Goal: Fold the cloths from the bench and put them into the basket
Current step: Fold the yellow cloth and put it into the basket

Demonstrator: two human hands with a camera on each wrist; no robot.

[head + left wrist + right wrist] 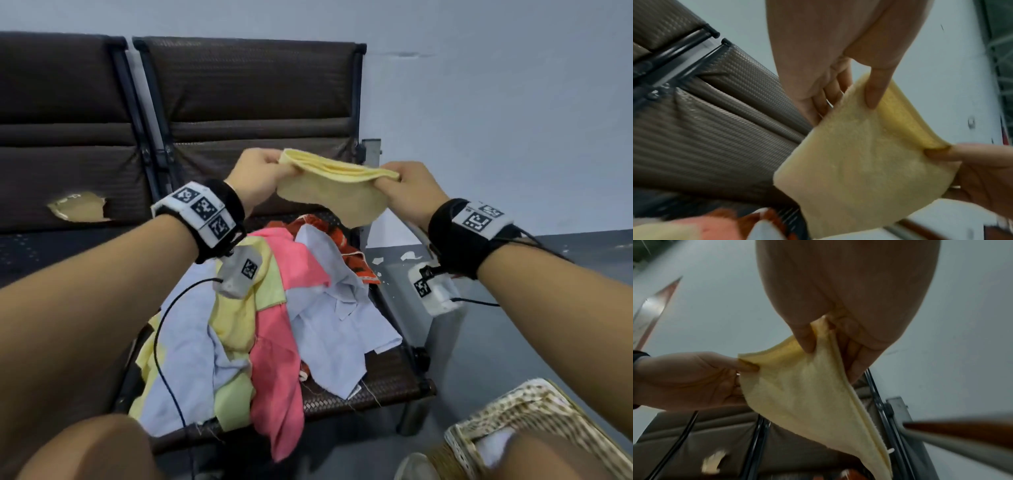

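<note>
Two hands [260, 178] [411, 200] at yellow cloth [329, 195] edges

The cloth [334, 186] hangs between both hands, above the cloth pile [270, 322] on the bench [387, 383]. The basket [534, 421] sits right of the bench — nearer the person.

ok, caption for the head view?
Both hands, left hand and right hand, hold a folded yellow cloth above the bench's cloth pile.

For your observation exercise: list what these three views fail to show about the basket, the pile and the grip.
- Basket contents: head view, cut off by edge and knee.
- Pile count: head view, cloths overlap.
- Left hand and right hand fingertips: hidden behind yellow cloth.
</note>
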